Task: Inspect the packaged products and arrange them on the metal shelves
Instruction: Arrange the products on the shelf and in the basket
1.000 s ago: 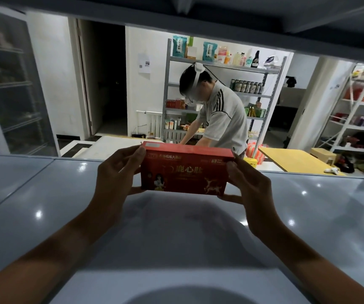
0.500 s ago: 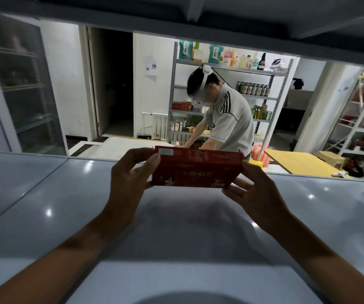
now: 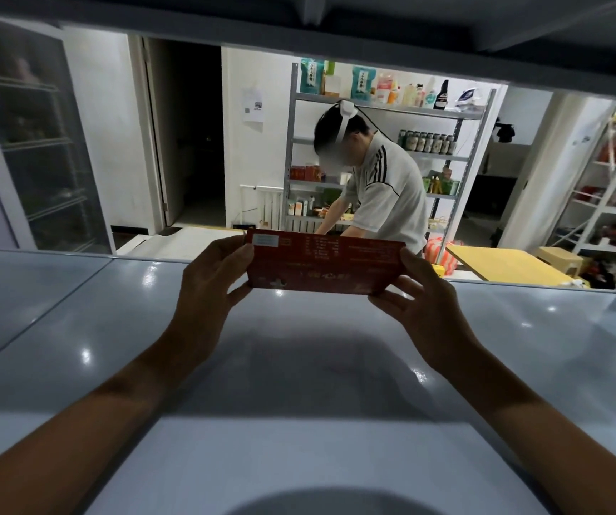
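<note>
Red box (image 3: 323, 265) lies crosswise, tilted back — left hand (image 3: 209, 288) and right hand (image 3: 423, 302) fingers grip its ends.

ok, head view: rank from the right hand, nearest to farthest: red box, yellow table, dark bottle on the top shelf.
1. red box: gripped at its right end by the right hand.
2. yellow table: behind the hand, to its right.
3. dark bottle: top of the far metal shelves, across the room.

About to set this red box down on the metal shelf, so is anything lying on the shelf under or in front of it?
Nothing visible does. The red box is held at its ends by the left hand and right hand, above a bare stretch of the grey metal shelf. Only reflections and a shadow show there.
</note>
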